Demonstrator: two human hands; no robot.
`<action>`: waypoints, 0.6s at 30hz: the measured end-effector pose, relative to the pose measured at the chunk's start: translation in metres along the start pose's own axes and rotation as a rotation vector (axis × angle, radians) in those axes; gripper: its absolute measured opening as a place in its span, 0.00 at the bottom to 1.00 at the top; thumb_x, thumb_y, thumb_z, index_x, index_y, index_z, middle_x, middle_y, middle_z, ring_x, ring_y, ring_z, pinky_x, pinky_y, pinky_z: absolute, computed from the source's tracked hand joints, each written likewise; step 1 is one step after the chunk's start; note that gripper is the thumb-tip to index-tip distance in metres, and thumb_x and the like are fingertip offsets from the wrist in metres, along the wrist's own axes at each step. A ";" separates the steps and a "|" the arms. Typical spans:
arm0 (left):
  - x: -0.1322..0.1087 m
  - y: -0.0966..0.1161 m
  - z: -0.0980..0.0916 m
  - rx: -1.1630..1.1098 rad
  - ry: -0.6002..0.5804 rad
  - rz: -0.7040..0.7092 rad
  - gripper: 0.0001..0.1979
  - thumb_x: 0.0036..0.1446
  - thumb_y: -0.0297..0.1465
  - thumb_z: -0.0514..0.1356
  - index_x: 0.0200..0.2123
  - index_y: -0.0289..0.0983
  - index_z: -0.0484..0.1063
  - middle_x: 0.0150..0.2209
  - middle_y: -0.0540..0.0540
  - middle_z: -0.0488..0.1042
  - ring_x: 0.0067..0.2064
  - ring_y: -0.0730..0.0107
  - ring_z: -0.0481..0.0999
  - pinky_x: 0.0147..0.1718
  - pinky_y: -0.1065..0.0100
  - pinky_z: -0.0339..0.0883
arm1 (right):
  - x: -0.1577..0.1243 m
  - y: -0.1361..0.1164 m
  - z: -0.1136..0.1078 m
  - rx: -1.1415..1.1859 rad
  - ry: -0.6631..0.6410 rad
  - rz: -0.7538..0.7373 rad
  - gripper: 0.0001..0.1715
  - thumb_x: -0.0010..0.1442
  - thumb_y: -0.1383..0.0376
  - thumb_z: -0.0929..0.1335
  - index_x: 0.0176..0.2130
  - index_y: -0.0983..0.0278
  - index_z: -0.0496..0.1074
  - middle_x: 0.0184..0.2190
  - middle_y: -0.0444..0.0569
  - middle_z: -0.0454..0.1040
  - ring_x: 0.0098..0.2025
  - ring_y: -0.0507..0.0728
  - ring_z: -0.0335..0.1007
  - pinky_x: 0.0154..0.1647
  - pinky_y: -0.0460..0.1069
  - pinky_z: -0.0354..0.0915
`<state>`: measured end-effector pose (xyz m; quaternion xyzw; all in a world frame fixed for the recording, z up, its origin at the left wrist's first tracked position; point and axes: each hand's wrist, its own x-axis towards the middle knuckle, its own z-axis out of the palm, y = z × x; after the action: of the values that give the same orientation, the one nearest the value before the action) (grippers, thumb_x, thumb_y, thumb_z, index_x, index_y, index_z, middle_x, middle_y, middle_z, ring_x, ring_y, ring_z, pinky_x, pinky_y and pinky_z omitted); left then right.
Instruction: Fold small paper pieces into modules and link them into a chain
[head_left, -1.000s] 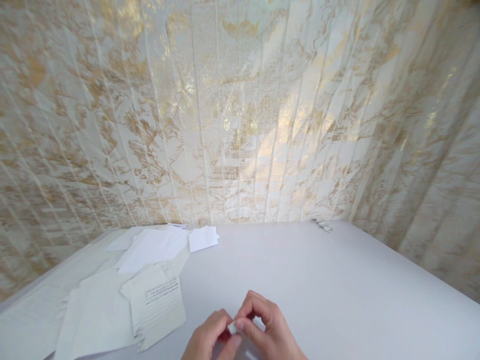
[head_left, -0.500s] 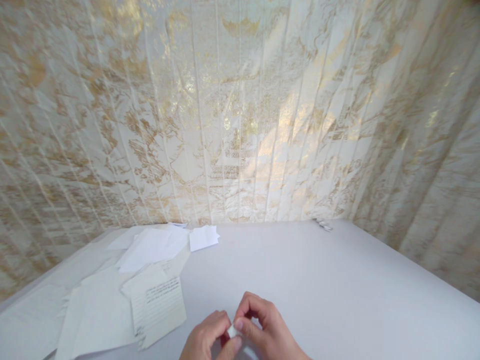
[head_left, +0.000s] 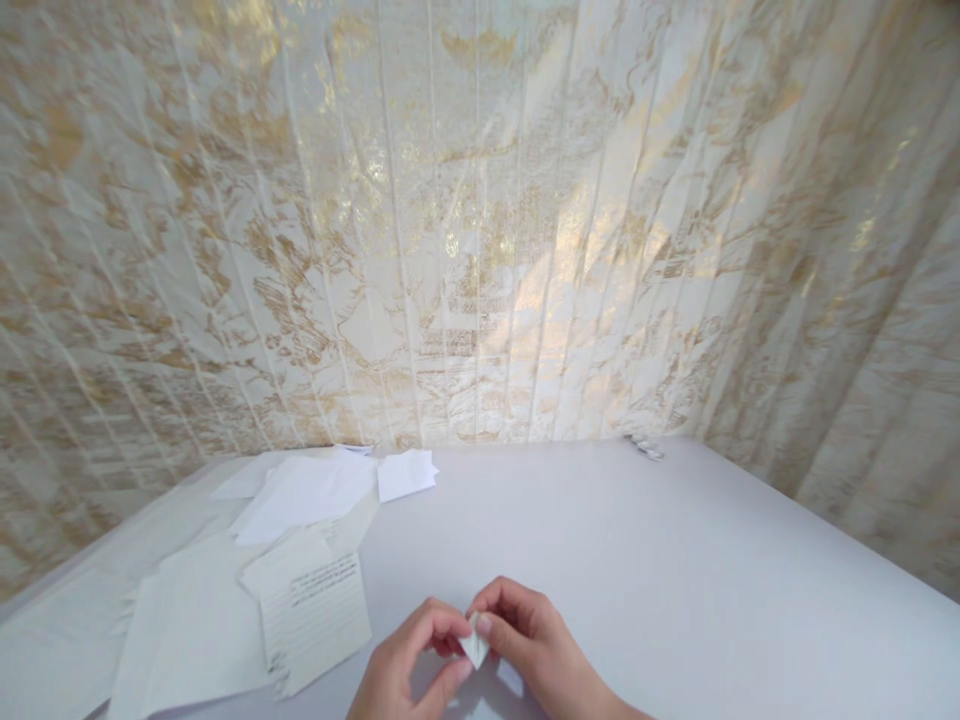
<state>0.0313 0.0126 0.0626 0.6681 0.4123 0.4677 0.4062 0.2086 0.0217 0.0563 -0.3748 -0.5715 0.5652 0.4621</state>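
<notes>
Near the bottom centre, a small folded piece of white paper is held between both hands, one corner pointing down. My left hand pinches its left side, with the index finger at the upper edge and the thumb by the lower edge. The thumb and index finger of my right hand grip its upper right side. Fingers hide part of the paper.
Lined sheets with writing and larger blank sheets cover the left of the white table. A small white paper stack and a small greyish object lie along the back, before a patterned curtain.
Both hands have risen slightly, and the left has shifted its grip. More of the folded paper shows, now as a pointed shape.
</notes>
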 end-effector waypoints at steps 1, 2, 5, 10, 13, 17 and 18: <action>0.001 -0.001 -0.001 -0.008 0.016 -0.015 0.03 0.51 0.29 0.63 0.31 0.42 0.75 0.30 0.52 0.76 0.33 0.66 0.74 0.37 0.71 0.66 | -0.001 -0.002 0.000 0.019 -0.013 -0.032 0.26 0.56 0.45 0.71 0.37 0.65 0.71 0.25 0.41 0.66 0.28 0.51 0.60 0.32 0.47 0.56; 0.001 -0.002 -0.002 -0.020 0.029 -0.034 0.02 0.52 0.30 0.63 0.31 0.41 0.76 0.30 0.52 0.76 0.34 0.65 0.74 0.38 0.70 0.66 | -0.003 -0.005 0.001 0.020 -0.026 -0.064 0.24 0.57 0.47 0.72 0.39 0.64 0.71 0.28 0.43 0.68 0.30 0.52 0.62 0.34 0.47 0.58; 0.003 -0.005 -0.004 -0.056 0.051 -0.086 0.04 0.52 0.34 0.65 0.32 0.40 0.75 0.30 0.50 0.77 0.36 0.63 0.75 0.39 0.69 0.67 | -0.006 -0.012 0.001 -0.076 -0.028 -0.120 0.18 0.56 0.52 0.73 0.38 0.63 0.73 0.32 0.46 0.71 0.35 0.55 0.65 0.40 0.50 0.61; 0.002 -0.007 -0.004 -0.058 0.054 -0.071 0.08 0.53 0.39 0.66 0.32 0.40 0.76 0.30 0.51 0.76 0.35 0.64 0.75 0.38 0.71 0.67 | -0.006 -0.012 0.000 -0.161 0.017 -0.125 0.17 0.55 0.53 0.74 0.36 0.63 0.75 0.33 0.47 0.73 0.34 0.55 0.66 0.40 0.50 0.62; 0.001 -0.008 -0.002 -0.094 0.048 -0.034 0.12 0.54 0.43 0.65 0.30 0.40 0.75 0.29 0.51 0.74 0.34 0.66 0.74 0.37 0.72 0.66 | -0.006 -0.009 0.000 -0.156 0.040 -0.145 0.20 0.55 0.49 0.73 0.33 0.65 0.76 0.31 0.47 0.73 0.33 0.55 0.65 0.38 0.50 0.61; 0.000 -0.010 0.000 -0.150 0.041 -0.016 0.16 0.55 0.46 0.64 0.27 0.40 0.73 0.29 0.52 0.72 0.34 0.67 0.73 0.37 0.72 0.65 | -0.005 -0.006 0.002 -0.143 0.054 -0.133 0.25 0.56 0.45 0.72 0.29 0.66 0.74 0.28 0.47 0.71 0.33 0.55 0.65 0.38 0.50 0.60; 0.000 -0.010 0.000 -0.156 0.038 -0.024 0.17 0.55 0.47 0.64 0.26 0.40 0.72 0.28 0.52 0.72 0.33 0.68 0.73 0.36 0.72 0.64 | -0.005 -0.005 0.003 -0.140 0.059 -0.118 0.26 0.56 0.45 0.71 0.29 0.66 0.74 0.28 0.47 0.71 0.32 0.55 0.65 0.37 0.50 0.59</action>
<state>0.0300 0.0159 0.0529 0.6204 0.3903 0.5060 0.4548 0.2076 0.0154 0.0610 -0.3882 -0.6170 0.4842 0.4839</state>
